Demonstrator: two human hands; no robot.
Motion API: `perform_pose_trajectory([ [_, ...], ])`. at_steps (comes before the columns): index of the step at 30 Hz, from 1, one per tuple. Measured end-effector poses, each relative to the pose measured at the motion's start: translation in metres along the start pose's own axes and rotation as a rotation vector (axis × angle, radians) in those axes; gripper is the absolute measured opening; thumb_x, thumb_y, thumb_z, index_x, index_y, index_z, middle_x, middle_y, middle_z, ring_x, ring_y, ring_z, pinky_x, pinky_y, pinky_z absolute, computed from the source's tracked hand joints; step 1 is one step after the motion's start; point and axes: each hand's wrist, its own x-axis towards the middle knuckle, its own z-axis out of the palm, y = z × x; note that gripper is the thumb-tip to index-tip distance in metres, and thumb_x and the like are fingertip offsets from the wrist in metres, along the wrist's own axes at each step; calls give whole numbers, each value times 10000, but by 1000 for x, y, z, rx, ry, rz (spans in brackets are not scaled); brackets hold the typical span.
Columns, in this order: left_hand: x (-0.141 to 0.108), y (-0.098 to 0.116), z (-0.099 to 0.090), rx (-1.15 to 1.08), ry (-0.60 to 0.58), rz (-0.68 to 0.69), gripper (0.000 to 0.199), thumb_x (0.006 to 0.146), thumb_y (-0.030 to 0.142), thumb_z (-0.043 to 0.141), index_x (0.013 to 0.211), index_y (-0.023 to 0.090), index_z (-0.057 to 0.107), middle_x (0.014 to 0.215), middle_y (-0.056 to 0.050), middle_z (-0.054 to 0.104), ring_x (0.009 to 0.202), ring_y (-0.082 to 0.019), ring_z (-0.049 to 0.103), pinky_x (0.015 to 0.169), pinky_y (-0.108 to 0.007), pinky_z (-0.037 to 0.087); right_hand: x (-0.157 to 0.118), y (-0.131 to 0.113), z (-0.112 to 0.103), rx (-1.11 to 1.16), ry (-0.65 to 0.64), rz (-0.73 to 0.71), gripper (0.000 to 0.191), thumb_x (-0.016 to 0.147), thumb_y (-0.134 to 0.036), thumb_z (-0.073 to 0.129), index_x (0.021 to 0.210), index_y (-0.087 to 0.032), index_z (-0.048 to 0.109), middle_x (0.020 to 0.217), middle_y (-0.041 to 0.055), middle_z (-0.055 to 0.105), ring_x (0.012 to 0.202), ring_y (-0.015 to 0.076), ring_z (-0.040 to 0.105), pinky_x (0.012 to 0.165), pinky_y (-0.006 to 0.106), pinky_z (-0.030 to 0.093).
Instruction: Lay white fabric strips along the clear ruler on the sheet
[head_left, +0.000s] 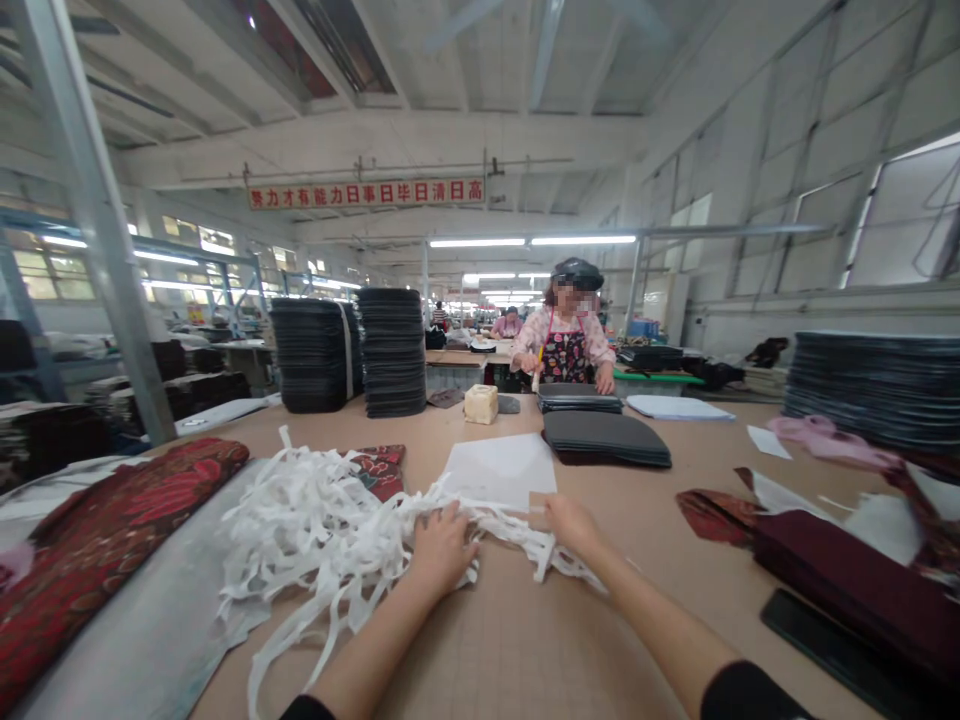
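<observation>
A tangled heap of white fabric strips (300,510) spreads over the table's near middle and trails to the right. My left hand (442,548) is closed over part of these strips, with its fingertips partly buried among them. To its right, my right hand (573,525) pinches a small brown piece of card (538,508) above the strip ends. A white sheet of paper (501,470) lies flat just beyond both hands.
Across the brown table (480,660), a co-worker (566,340) holds a brush over stacked dark panels (606,440). Tall dark stacks (391,352) stand back left. A yellowish block (481,404) sits mid-table. Patterned fabric (112,550) lies left; maroon cloth (847,580) and a phone (832,640) lie right.
</observation>
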Motion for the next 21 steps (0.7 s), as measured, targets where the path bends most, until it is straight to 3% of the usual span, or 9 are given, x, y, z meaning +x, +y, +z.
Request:
perform_pose_trajectory([
  [3, 5, -12, 4, -30, -70, -62, 368, 795, 438, 517, 1077, 211, 585, 1342, -121, 411, 1080, -334, 508, 859, -484, 398, 0, 44, -30, -23, 57, 102, 272, 890, -315, 520, 1118, -167, 534, 1121, 74, 549, 931, 196, 567, 784, 395, 488],
  [7, 7, -18, 0, -56, -113, -104, 380, 788, 424, 529, 1098, 212, 590, 1338, -139, 411, 1071, -335, 524, 834, -449, 428, -11, 113, -90, 1, 164, 252, 275, 889, -318, 522, 1110, -156, 534, 1098, 74, 557, 916, 194, 571, 775, 391, 490],
  [9, 6, -16, -8, -63, -110, -107, 403, 774, 372, 562, 1139, 201, 569, 1352, -159, 392, 1051, -330, 542, 837, -441, 428, -21, 138, -116, 56, 199, 288, 232, 886, -314, 527, 1042, -145, 559, 1016, 57, 583, 844, 168, 583, 731, 355, 495],
  [11, 5, -11, -18, -66, -92, -85, 375, 763, 297, 584, 1121, 185, 581, 1371, -172, 366, 1020, -335, 560, 848, -457, 416, -33, 151, -133, 143, 210, 277, 163, 881, -268, 519, 857, -126, 595, 809, 37, 613, 683, 139, 586, 633, 290, 480],
  [13, 4, 1, -33, -78, -68, -46, 300, 763, 208, 575, 1056, 159, 611, 1387, -187, 338, 973, -341, 581, 835, -479, 412, -47, 150, -141, 259, 203, 237, 222, 859, -223, 496, 666, -140, 568, 548, 0, 555, 496, 125, 541, 510, 246, 427],
  [15, 0, 17, -50, -109, -45, -1, 230, 784, 135, 519, 986, 128, 629, 1401, -202, 307, 940, -334, 594, 811, -482, 419, -65, 139, -143, 403, 196, 182, 246, 839, -242, 467, 616, -166, 539, 410, -34, 465, 383, 123, 488, 427, 233, 372],
  [18, -15, 47, -78, -199, -33, 114, 196, 844, 156, 454, 903, 142, 641, 1393, -151, 340, 933, -273, 601, 820, -414, 429, -98, 107, -142, 625, 208, 92, 239, 845, -367, 427, 743, -183, 541, 485, -41, 511, 400, 110, 500, 423, 218, 389],
  [20, -29, 68, -95, -338, -85, 245, 186, 868, 284, 480, 897, 196, 641, 1263, -70, 501, 862, -187, 616, 787, -299, 450, -122, 80, -142, 839, 201, 15, 247, 827, -430, 461, 827, -193, 526, 612, -26, 574, 485, 99, 540, 504, 219, 446],
  [21, -37, 78, -102, -485, -147, 320, 209, 864, 352, 495, 923, 211, 637, 1157, -46, 576, 822, -164, 618, 748, -259, 458, -134, 66, -141, 1064, 166, -46, 244, 794, -430, 530, 848, -192, 519, 660, -19, 593, 525, 98, 553, 552, 228, 466],
])
